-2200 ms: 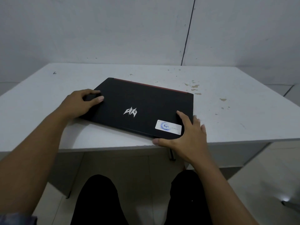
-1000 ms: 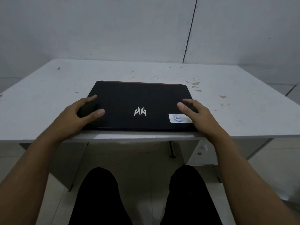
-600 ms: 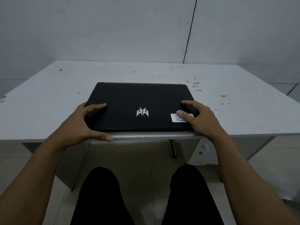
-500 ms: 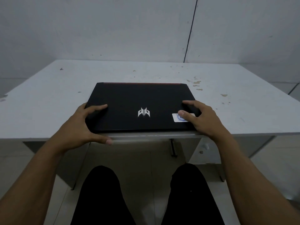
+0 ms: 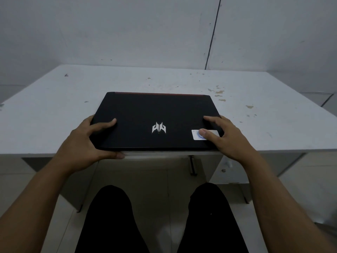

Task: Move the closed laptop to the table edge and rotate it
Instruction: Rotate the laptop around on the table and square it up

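item: my left hand [image 5: 83, 143], clamped on the laptop's near left corner, thumb along the front edge, fingers on the lid. item: laptop [image 5: 155, 114], black, closed, lying flat and square at the near edge of the white table [image 5: 45, 114]; red strip along its far edge. silver angular logo [image 5: 159, 127] at lid centre, no readable lettering. white sticker [image 5: 205, 134] with a blue round mark, print too small to read, partly under my thumb. item: my right hand [image 5: 228, 136], gripping the near right corner. tan stains [image 5: 218, 94] right of the laptop. my dark-trousered legs below.
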`<state>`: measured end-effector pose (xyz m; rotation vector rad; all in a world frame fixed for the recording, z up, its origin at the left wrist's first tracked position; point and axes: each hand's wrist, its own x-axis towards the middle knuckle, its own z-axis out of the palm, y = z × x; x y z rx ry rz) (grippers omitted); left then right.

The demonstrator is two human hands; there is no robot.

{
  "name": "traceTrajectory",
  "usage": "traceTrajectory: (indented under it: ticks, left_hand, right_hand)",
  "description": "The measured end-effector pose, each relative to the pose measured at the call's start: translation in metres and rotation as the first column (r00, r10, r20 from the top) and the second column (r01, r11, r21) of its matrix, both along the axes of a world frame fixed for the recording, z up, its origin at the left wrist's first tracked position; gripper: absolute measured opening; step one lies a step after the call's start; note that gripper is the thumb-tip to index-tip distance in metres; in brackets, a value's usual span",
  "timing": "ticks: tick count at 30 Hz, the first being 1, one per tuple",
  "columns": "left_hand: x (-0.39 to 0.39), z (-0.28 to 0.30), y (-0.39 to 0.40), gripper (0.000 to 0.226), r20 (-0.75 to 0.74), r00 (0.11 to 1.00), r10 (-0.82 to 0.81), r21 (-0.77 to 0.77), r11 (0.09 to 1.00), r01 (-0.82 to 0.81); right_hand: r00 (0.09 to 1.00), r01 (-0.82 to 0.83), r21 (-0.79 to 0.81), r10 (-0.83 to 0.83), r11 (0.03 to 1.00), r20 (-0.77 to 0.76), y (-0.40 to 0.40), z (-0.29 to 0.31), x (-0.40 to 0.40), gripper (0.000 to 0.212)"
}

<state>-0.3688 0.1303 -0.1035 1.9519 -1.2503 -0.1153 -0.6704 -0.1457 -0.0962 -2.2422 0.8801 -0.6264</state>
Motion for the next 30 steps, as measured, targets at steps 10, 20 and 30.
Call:
traceTrajectory:
  ticks: [10,20,30]
  left_hand:
    - [-0.004,0.000,0.002,0.097,-0.010,1.000,-0.005,-0.005,1.000,0.005]
    - [-0.004,0.001,0.002,0.096,-0.023,1.000,-0.009,0.022,1.000,0.010]
    - [-0.003,0.012,0.004,0.107,-0.019,1.000,0.005,0.137,0.991,-0.002]
  right_hand:
    - [0.983,-0.175,0.079,0.179,0.981,-0.040,-0.006,0.004,-0.015,0.120]
    - [0.986,-0.165,0.044,0.166,0.985,-0.002,-0.009,0.000,-0.015,0.111]
    - [0.968,-0.171,0.102,0.187,0.980,-0.169,-0.006,0.020,-0.012,0.121]
